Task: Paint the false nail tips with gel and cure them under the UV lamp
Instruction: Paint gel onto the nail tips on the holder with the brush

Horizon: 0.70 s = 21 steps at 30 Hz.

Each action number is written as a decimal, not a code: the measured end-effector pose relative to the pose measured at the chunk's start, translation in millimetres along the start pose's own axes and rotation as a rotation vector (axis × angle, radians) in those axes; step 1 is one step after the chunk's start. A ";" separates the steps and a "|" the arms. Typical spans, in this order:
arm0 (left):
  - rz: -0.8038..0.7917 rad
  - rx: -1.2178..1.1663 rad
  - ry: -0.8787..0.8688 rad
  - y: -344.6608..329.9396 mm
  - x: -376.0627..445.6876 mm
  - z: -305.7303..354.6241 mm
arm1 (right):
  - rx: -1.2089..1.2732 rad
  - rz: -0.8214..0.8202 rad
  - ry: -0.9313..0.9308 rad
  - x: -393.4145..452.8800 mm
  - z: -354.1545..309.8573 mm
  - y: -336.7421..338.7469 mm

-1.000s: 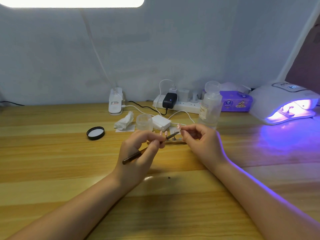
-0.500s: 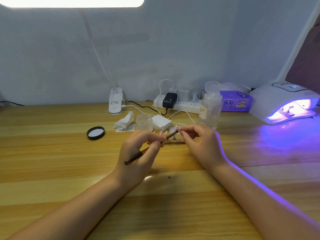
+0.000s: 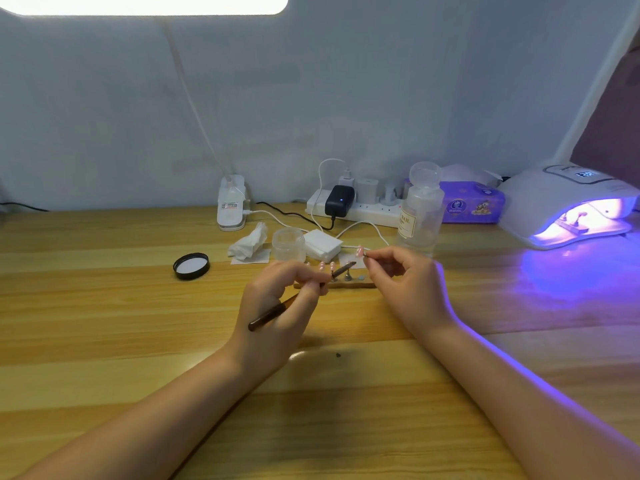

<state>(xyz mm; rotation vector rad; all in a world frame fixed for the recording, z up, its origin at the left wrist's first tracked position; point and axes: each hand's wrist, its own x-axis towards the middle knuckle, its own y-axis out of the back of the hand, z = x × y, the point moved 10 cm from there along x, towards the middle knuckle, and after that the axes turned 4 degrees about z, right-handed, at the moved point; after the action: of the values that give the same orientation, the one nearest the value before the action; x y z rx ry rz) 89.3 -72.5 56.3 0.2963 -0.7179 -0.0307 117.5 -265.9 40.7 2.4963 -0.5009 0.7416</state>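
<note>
Brush (image 3: 277,308) pinched in left hand (image 3: 277,306)

The brush (image 3: 298,299) shaft is hidden mid-length by the left hand (image 3: 277,313); bristles too small to tell; the UV lamp (image 3: 568,206) is cut by the right edge, its display unreadable.

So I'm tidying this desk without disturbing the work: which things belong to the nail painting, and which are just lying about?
In use:
left hand holding the brush
right hand pinching a nail tip
wooden holder with more tips
UV lamp, lit
open jar and its lid

Lying about:
crumpled tissue
power strip
purple wipes pack
clear bottle
</note>
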 end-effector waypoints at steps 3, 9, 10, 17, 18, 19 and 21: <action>0.036 -0.059 0.018 2.0 1.2 -2.6 | 0.029 -0.030 -0.018 -0.6 0.5 -2.7; 0.000 -0.105 0.090 -2.4 0.9 -11.0 | 0.083 -0.077 -0.038 -1.8 -0.5 -8.0; -0.007 -0.110 0.100 -2.6 0.2 -11.6 | 0.098 -0.077 -0.047 -1.7 0.0 -8.2; 0.053 -0.181 0.111 2.1 0.7 -11.4 | 0.156 -0.089 -0.101 -1.8 3.9 -9.6; 0.045 -0.176 0.109 0.9 1.3 -11.4 | 0.157 -0.097 -0.100 -2.0 3.4 -10.9; 0.031 -0.179 0.117 -1.2 1.4 -12.1 | 0.162 -0.101 -0.103 -2.3 3.6 -11.7; 0.012 -0.212 0.153 -4.3 0.4 -15.9 | 0.185 -0.093 -0.132 -2.1 7.4 -11.4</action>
<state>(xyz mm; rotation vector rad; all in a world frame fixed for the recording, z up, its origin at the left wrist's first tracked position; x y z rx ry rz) 100.4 -72.6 44.1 0.0901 -0.5585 -0.0712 124.2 -260.1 30.1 2.7338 -0.3732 0.6143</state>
